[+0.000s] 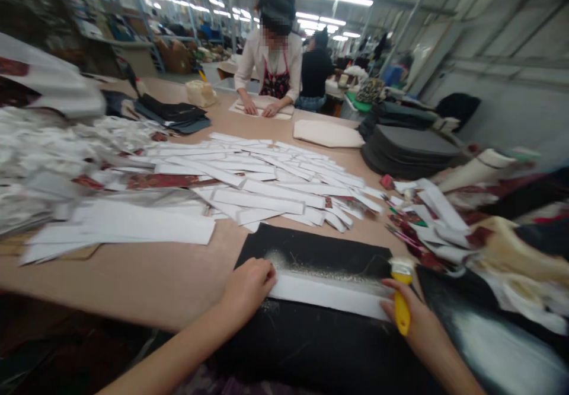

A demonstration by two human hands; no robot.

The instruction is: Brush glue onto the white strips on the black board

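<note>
The left hand [249, 285] has fingers curled at one end of a long, flat white strip [329, 295] on black sheet material [320, 245]; the right hand [418, 319] holds a yellow-handled flat paintbrush [402, 307] at the other; loose white strips [267, 196] cover the brown table [173, 288] beyond.

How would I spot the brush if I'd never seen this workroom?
Start at the big brown table and find the black piece at its near edge. At that piece's right end, the person's right hand holds the brush. Its bright yellow handle sets it apart from the white strip beside it.
</note>
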